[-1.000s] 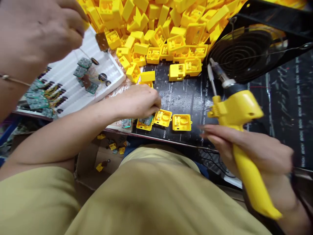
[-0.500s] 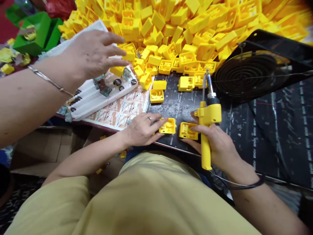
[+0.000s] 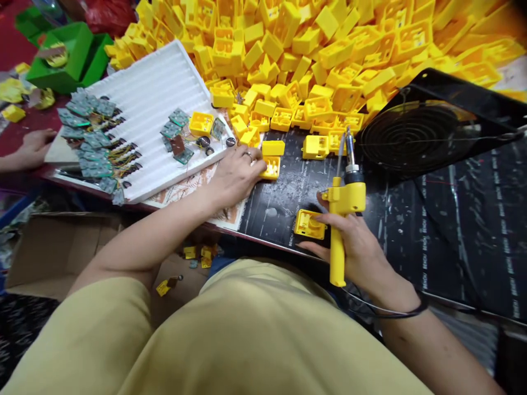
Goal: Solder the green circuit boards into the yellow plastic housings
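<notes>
My right hand (image 3: 356,236) is wrapped round a yellow soldering gun (image 3: 338,241), its metal tip pointing up and away from me. Its thumb and fingers also reach an open yellow plastic case (image 3: 309,224) at the bench's front edge; whether they grip it I cannot tell. Farther left, my left hand (image 3: 239,173) has its fingertips on another open yellow case (image 3: 272,168). Just behind that case lies a yellow block-shaped piece (image 3: 273,147). Part of the case is hidden by my fingers.
A large pile of yellow cases (image 3: 284,60) fills the back. A white ribbed tray (image 3: 152,82) holds green circuit boards (image 3: 96,156) with wires. At the right stands a black fan (image 3: 415,126). Green boxes (image 3: 61,57) and another person's hand (image 3: 37,147) are at the left.
My left hand has moved up and left from a case near the front edge, which no longer shows there, to another case. The other person's arm has drawn back left from the tray.
</notes>
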Tool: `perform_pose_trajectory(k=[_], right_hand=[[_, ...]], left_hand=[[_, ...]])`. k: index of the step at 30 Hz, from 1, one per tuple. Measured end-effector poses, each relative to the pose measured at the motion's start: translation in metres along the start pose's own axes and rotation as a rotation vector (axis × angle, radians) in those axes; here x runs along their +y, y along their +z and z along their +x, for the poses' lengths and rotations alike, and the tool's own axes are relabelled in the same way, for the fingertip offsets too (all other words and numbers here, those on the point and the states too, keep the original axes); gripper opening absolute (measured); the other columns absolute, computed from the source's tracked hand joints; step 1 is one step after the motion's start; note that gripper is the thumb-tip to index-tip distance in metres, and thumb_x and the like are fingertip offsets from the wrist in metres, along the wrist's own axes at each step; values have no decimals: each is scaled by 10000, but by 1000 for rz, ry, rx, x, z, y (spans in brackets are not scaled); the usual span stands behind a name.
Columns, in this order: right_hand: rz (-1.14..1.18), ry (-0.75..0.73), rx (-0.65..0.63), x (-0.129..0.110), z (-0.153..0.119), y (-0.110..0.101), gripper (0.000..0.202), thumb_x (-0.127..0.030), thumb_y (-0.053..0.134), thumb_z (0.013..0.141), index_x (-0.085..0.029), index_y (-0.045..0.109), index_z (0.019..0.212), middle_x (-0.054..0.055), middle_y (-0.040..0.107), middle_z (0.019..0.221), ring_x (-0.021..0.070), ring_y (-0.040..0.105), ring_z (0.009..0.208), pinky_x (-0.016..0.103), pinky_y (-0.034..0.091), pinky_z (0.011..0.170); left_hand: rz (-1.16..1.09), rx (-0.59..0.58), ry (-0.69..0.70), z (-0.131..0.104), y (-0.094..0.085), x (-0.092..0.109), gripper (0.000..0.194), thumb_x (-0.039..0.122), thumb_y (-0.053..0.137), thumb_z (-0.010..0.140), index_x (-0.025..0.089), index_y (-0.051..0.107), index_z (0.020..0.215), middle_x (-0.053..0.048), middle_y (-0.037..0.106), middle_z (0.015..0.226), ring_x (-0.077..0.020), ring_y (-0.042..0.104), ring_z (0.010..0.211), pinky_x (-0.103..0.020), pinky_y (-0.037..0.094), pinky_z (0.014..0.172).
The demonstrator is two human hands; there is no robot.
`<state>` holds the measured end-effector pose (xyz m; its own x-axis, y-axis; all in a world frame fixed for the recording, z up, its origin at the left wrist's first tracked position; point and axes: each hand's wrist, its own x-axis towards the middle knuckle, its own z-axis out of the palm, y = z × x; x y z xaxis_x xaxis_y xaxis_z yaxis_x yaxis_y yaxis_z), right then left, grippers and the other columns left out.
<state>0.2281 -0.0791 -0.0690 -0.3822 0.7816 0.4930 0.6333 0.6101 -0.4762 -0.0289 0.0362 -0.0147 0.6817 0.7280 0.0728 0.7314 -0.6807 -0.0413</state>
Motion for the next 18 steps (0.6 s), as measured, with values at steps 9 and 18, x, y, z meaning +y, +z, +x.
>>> perform_pose_trajectory(k=[9,18], right_hand=[[46,60,21,5,-3,-8,452,-247,719,825,-249,471,1203,78,654,1096,252,656,1052,404,598,846],[20,46,41,9,-4,-9,502,-224,718,824,-231,467,1258,90,653,1134,241,666,1031,341,595,791]], left_hand=[[-458,-11,176,-31,-8,11,380,300,427,975,148,530,1308,-176,489,1407,-255,518,1272,-401,467,1028],[-465,39,213,-21,12,48,611,378,488,930,91,340,1448,-152,633,1190,-248,596,1042,-390,495,931]])
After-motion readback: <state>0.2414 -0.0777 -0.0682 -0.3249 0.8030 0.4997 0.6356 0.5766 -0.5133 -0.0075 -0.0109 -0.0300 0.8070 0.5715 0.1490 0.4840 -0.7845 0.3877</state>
